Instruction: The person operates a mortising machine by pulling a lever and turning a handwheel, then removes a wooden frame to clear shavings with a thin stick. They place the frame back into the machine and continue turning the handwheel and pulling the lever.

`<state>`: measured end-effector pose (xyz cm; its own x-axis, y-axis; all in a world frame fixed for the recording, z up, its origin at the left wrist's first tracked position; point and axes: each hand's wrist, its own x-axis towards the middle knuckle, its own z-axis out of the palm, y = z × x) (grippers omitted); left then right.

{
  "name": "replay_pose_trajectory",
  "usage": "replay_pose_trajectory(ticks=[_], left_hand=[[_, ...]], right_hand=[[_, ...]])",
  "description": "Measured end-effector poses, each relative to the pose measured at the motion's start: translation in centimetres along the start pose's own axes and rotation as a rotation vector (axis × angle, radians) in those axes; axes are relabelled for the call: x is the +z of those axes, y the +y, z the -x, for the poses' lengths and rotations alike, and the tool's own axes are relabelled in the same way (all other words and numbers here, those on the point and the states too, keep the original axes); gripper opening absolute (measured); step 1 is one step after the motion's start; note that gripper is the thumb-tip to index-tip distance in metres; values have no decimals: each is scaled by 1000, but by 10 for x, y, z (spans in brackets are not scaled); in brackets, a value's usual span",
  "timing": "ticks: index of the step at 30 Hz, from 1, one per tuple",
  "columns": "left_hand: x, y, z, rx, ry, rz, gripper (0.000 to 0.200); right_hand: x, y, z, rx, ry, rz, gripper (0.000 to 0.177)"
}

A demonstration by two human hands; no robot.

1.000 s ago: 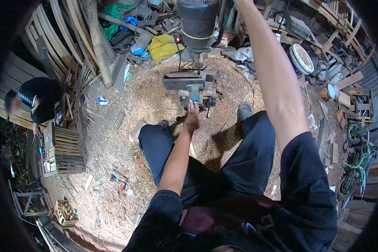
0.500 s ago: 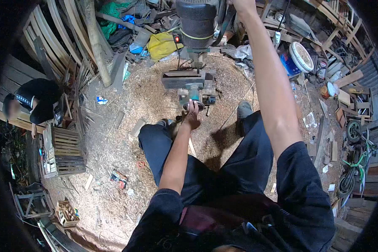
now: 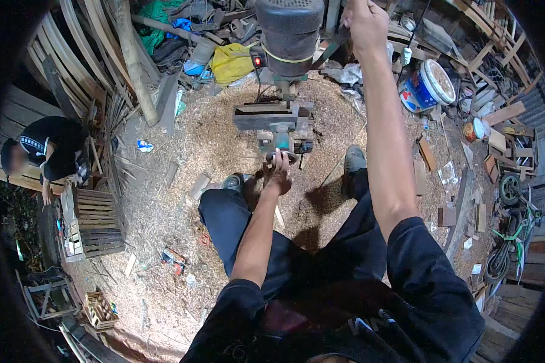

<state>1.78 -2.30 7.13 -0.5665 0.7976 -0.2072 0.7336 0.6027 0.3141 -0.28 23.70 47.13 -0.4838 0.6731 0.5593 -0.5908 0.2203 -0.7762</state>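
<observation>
A dark drilling machine [image 3: 289,45] with a red lit switch stands at the top middle. Below its spindle, a dark wooden block [image 3: 265,117] with a slot in its top lies in a vise-like base. My left hand [image 3: 277,172] grips the dark handwheel [image 3: 289,157] at the front of the base. My right hand [image 3: 366,21] is raised at the upper right, its fingers wrapped round the end of a dark lever [image 3: 333,48] beside the machine.
Wood shavings cover the floor [image 3: 175,212]. At the left a person [image 3: 54,145] bends beside a wooden crate [image 3: 100,221]. A white and blue bucket [image 3: 427,86] stands at the right, a small bicycle [image 3: 508,242] beyond. A yellow sack [image 3: 231,64] lies behind the machine.
My right hand has come lower and into fuller view with the lever. My left hand stays on the handwheel, its fingers slightly shifted. The person's hand at the left has moved slightly.
</observation>
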Motion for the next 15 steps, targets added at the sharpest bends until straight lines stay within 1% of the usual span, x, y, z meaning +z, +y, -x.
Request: replay_pose_trajectory(ticks=[1, 4, 5, 7, 8, 9, 11, 12, 13, 15], left_hand=[[-2, 1, 0, -6, -14, -13, 103], [-13, 10, 1, -65, -64, -42, 98], [-14, 17, 0, -118, -114, -51, 94], [3, 15, -3, -103, -3, -83, 97], [1, 19, -3, -95, 52, -96, 98], [-2, 22, -6, -126, 10, -95, 96], [-8, 31, -4, -197, -82, -88, 92], [-8, 31, -4, -191, -84, -93, 93], [-8, 29, -3, -186, -87, -101, 93], [-5, 25, -3, -176, -86, -107, 93]], right_hand=[[-1, 2, 2, 2, 1, -23, 29], [-7, 11, 10, -33, 63, 47, 30], [-9, 11, 14, -94, 54, 81, 30], [-9, -2, 33, -103, 51, 191, 32], [-10, -4, 37, -107, 46, 249, 33], [-21, 7, 40, -136, -51, 109, 26], [-26, 11, 55, -172, -82, 90, 30], [-22, 3, 66, -193, -96, 77, 32], [-13, -3, 78, -100, -30, -40, 37], [-18, -1, 91, -127, -22, 63, 37]])
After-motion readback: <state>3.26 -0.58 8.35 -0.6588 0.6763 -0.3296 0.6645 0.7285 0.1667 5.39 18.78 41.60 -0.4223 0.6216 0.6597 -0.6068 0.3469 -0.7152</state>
